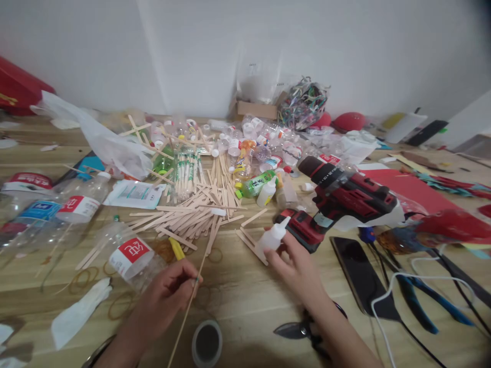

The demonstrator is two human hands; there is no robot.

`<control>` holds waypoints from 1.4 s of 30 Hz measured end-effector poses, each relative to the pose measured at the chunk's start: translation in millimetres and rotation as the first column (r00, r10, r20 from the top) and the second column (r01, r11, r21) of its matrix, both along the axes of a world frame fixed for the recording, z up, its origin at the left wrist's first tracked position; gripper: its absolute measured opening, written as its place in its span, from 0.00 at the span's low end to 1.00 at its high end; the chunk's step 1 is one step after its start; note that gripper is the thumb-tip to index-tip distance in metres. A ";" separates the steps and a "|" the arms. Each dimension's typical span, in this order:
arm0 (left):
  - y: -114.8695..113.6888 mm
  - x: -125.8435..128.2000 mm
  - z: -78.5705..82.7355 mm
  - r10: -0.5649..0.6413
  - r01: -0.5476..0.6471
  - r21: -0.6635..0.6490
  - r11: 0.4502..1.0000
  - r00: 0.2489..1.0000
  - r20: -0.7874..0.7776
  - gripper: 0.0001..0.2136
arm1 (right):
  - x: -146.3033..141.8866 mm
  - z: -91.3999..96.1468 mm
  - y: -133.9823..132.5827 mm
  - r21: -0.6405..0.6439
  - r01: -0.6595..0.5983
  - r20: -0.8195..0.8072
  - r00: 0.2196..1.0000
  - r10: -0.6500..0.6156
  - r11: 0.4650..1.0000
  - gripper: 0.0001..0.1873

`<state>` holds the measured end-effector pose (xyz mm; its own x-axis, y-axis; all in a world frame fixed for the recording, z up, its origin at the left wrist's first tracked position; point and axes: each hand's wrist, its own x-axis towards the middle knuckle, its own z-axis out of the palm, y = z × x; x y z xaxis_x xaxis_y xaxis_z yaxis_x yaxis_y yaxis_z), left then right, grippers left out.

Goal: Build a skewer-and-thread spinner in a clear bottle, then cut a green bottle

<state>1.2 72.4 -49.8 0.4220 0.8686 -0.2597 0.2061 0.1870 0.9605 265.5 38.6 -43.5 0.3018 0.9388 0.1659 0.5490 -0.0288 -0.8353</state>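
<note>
A thin wooden stick is pinched in my left hand, slanting from the bottom edge up past the fingers. My right hand grips a small white squeeze bottle with a pointed nozzle, tilted a little to the right. Just beyond it, loose flat craft sticks lie on the table. Beside my left hand, a clear plastic bottle with a red label lies on its side. Below, between my hands, stands a round roll or cup; which one I cannot tell.
A red and black cordless drill stands at the right, near a phone, blue-handled pliers and a white cable. Black scissors lie by my right forearm. Craft sticks and plastic bottles fill the back.
</note>
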 end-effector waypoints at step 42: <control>-12.6 12.4 -0.1 0.051 -0.010 -0.163 0.987 0.968 0.247 0.04 | -36.9 28.2 -51.1 -0.033 -0.076 -0.721 0.693 0.029 0.997 0.25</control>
<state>13.6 59.8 -49.9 0.4649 0.8382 -0.2852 -0.0443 0.3437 0.9380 228.7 -12.5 -15.3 0.2565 0.9572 -0.1339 -0.2164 -0.0782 -0.9732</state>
